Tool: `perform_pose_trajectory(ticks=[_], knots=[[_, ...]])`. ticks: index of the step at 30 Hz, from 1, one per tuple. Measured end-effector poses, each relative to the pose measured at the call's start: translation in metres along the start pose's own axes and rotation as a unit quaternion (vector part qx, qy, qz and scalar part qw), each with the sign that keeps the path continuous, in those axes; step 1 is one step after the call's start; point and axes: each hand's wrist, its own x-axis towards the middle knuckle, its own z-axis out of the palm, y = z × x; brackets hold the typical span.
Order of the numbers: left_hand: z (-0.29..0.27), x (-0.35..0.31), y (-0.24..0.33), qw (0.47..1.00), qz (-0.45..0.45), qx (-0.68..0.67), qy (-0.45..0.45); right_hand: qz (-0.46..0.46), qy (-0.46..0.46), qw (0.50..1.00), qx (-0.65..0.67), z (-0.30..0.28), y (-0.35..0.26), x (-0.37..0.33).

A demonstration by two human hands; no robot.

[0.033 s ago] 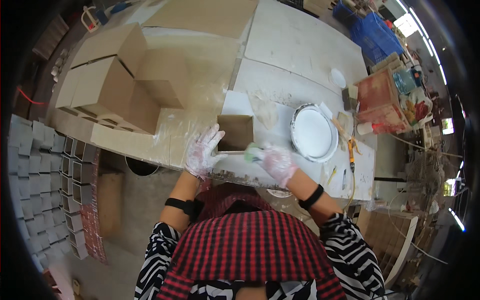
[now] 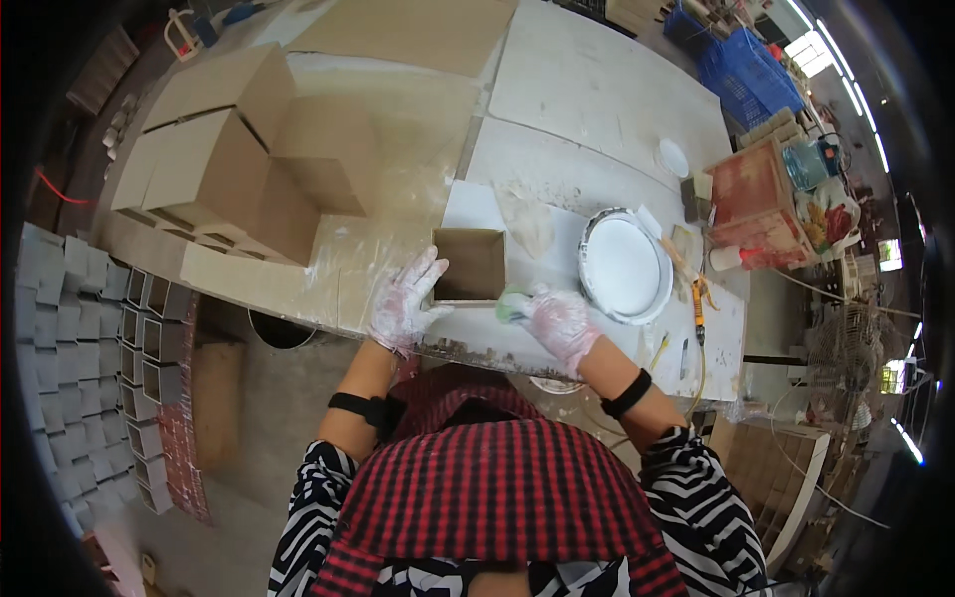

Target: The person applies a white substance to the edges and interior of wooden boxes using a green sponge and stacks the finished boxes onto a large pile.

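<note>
An open cardboard box (image 2: pixel 470 267) stands on the white board near the table's front edge, its hollow inside facing up. My left hand (image 2: pixel 403 303), in a clear plastic glove smeared with white, rests at the box's left side with its fingers spread. My gloved right hand (image 2: pixel 560 323) is closed round a pale green sponge (image 2: pixel 513 304), just off the box's lower right corner. To the right of that hand stands a round tub (image 2: pixel 625 267) of white paste or paint with a smeared rim. A crumpled translucent sheet (image 2: pixel 527 221) lies behind the box.
Stacked brown boxes (image 2: pixel 209 164) fill the table's left side. A yellow-handled tool with a hose (image 2: pixel 700 323) lies right of the tub. A red crate (image 2: pixel 746 194) and blue baskets (image 2: pixel 748 75) stand beyond the right edge. Grey boxes (image 2: pixel 75 378) are piled at the left.
My right hand has moved slightly right with the sponge, away from the box's corner. My left hand and the box have stayed in place.
</note>
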Motion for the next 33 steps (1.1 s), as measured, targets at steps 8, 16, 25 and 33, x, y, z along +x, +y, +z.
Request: perform_pose_trajectory(ticks=[8,16,25,33], knots=[[0.002,-0.005,-0.003,0.993,-0.018,-0.110,0.033,-0.135,-0.053,0.929,-0.340,0.026,-0.074,0.064],[-0.013,-0.010,0.025,0.984,0.083,0.149,0.049,-0.054,-0.038,0.958,-0.280,-0.045,-0.048,0.036],[0.083,-0.025,0.049,0.994,0.040,0.099,-0.023,-0.305,-0.281,0.840,-0.351,-0.011,-0.078,0.119],[0.070,-0.015,0.059,0.969,0.092,0.231,-0.007,-0.152,-0.246,0.889,-0.355,-0.021,-0.074,0.159]])
